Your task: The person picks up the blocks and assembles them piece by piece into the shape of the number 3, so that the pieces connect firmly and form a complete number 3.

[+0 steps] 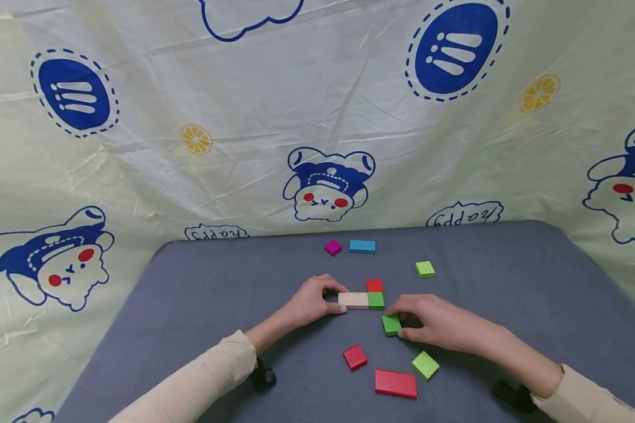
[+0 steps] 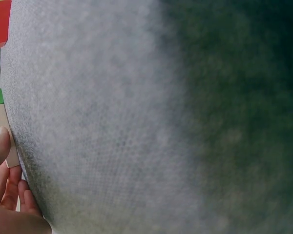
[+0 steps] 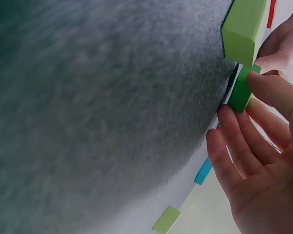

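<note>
My left hand (image 1: pixel 313 299) grips the left end of a plain wooden rectangular block (image 1: pixel 354 301), with thumb and fingers at its two long sides. At that block's right end sits a green square block (image 1: pixel 376 301), and a red square block (image 1: pixel 374 285) lies right behind the green one. My right hand (image 1: pixel 435 320) pinches a second green square block (image 1: pixel 391 325) between thumb and fingers, just in front and to the right of the row. In the right wrist view, the thumb presses on the held green block (image 3: pixel 241 90) with the fingers on its other side.
Nearer me lie a red square block (image 1: pixel 355 357), a red rectangular block (image 1: pixel 395 383) and a light green block (image 1: pixel 425 365). Farther back are a magenta block (image 1: pixel 333 248), a blue rectangular block (image 1: pixel 362 247) and another light green block (image 1: pixel 425 269). A printed curtain (image 1: pixel 243 188) hangs behind the grey table (image 1: pixel 217 276).
</note>
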The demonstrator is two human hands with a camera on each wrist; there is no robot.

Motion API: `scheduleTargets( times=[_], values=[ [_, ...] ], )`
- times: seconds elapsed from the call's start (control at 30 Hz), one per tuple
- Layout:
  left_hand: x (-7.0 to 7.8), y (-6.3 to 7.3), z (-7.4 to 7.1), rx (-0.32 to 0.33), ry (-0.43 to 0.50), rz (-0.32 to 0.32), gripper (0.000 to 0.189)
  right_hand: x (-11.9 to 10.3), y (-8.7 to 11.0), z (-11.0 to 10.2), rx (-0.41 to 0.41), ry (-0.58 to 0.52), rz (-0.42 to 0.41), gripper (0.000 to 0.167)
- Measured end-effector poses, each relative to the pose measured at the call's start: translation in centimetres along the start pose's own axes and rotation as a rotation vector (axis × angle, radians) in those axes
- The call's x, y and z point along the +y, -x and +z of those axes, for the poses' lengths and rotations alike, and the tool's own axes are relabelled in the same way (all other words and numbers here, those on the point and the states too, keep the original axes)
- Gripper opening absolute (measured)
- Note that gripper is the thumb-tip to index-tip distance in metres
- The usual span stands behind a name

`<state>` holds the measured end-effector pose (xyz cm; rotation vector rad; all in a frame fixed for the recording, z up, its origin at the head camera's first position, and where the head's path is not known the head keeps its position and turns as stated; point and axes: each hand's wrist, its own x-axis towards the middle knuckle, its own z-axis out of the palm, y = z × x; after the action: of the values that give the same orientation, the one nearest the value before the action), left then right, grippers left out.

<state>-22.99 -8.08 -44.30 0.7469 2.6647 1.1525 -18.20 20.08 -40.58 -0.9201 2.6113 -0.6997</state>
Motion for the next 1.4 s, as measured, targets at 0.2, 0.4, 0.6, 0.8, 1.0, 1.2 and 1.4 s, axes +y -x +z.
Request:
scheduleTargets(
  times=[0.2, 0.4, 0.6, 0.8, 1.0, 1.2, 1.4],
  values=[
    [0.1, 0.1, 0.0, -0.008, 0.010, -0.010, 0.025, -0.1, -0.5, 0.4, 0.001, 0.004, -0.019, 0.033],
    [0.1, 0.1, 0.0, -0.014, 0.017, -0.017, 0.025, -0.1, -0.9, 0.6, 0.014, -0.004, -0.021, 0.035],
    [0.0, 0.1, 0.0, -0.017, 0.028, -0.020, 0.025, -0.2, -1.2, 0.7, 0.022, 0.007, -0.038, 0.035],
    [0.0, 0.1, 0.1, -0.011, 0.016, -0.015, 0.025, -0.4, -1.4, 0.9, 0.031, 0.039, -0.014, 0.035],
    [-0.1, 0.1, 0.1, -0.012, 0.008, -0.019, 0.026, -0.6, -1.3, 1.1, 0.043, 0.026, 0.000, 0.037],
    [-0.2, 0.0, 0.1, -0.019, 0.007, -0.020, 0.026, -0.6, -0.9, 1.0, 0.076, 0.032, 0.010, 0.036],
    [0.0, 0.0, 0.0, -0.015, 0.012, -0.021, 0.025, -0.4, -0.8, 1.1, 0.092, 0.034, -0.011, 0.031]
  ],
)
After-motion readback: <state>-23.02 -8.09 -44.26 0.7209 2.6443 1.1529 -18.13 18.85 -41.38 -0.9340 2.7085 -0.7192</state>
